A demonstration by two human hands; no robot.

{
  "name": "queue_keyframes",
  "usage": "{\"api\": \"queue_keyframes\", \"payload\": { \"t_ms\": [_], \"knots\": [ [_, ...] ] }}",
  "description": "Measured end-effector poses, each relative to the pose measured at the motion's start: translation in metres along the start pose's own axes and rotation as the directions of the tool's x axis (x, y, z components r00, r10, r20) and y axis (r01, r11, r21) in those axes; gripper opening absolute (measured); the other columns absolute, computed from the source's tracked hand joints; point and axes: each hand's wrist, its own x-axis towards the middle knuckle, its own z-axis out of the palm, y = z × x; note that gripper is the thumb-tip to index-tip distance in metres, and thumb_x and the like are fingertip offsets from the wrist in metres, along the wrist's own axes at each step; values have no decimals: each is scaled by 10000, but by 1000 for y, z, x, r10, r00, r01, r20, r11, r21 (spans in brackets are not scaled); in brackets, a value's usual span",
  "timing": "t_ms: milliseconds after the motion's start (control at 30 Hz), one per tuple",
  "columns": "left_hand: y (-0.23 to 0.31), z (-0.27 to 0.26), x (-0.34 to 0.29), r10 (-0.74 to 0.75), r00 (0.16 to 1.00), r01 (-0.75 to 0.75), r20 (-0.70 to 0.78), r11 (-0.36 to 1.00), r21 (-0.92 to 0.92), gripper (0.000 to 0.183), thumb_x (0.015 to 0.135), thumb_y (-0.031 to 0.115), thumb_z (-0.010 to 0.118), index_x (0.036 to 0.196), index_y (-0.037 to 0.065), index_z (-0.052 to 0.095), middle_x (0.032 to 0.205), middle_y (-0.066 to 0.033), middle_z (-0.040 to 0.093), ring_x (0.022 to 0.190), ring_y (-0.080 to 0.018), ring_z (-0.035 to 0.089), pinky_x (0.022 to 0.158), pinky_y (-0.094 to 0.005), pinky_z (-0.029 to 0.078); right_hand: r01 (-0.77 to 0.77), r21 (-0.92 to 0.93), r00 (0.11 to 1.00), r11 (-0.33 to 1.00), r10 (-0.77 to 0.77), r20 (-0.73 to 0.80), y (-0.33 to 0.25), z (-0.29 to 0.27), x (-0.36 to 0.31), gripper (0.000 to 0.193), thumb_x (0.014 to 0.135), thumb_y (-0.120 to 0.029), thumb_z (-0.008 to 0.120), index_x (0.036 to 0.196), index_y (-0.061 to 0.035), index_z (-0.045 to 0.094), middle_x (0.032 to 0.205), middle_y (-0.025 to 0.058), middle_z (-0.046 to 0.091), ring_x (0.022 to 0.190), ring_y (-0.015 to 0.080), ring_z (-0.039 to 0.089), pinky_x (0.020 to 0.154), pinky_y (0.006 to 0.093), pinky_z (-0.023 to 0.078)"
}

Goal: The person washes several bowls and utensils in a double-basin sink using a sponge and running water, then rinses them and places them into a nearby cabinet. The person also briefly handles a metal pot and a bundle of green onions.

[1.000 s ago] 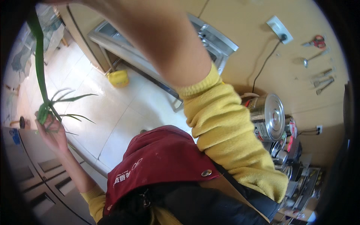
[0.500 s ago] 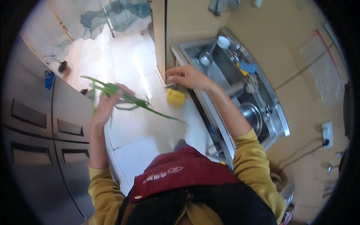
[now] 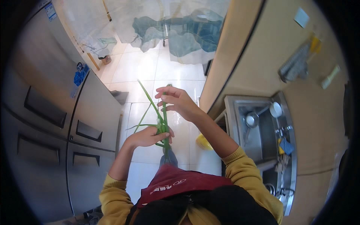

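A small bunch of green scallions (image 3: 165, 119) is held upright in front of me, with thin leaves splaying to the left. My left hand (image 3: 147, 137) is closed round the lower part of the bunch, thumb across the stalks. Near the upper end, my right hand (image 3: 180, 103) has its fingers and thumb bent round one thick stalk, whose tip shows just above the fingers. Part of that stalk is hidden behind the fingers.
On the left stands a metal cabinet (image 3: 93, 112) with recessed handles. To the right, a steel sink (image 3: 258, 135) holds a ladle (image 3: 252, 120) and a white bowl (image 3: 275, 109). A yellow object (image 3: 203, 142) lies on the tiled floor (image 3: 140, 71), partly behind my right forearm. A patterned curtain (image 3: 187, 33) hangs ahead.
My view has turned to the right-hand sink's left, toward the curtain. The scallions have swung from slanting to upright, and my right hand has come from apart to their upper end.
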Motion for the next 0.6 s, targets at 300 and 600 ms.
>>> {"api": "queue_keyframes", "payload": {
  "t_ms": [300, 600],
  "knots": [
    [-46, -224, 92, 50, 997, -63, -62, 970, -235, 250, 986, 202, 425, 1119, 33, 552, 902, -46, 640, 871, -124, 605, 793, -281, 485, 22, -365, 974, 931, -102, -203, -41, -77, 220, 225, 905, -171, 551, 1066, -42, 640, 752, -15, 598, 677, 69, 562, 596, 207, 459],
    [-74, -399, 238, 40, 997, -3, -72, 895, 446, 306, 951, 288, 465, 1175, 107, 568, 951, -119, 674, 911, -230, 650, 832, -369, 481, -52, -816, 962, 576, -189, -195, -44, -211, 378, 396, 864, -424, 568, 967, -66, 703, 996, 204, 654, 830, 290, 640, 720, 405, 485]
  ]
}}
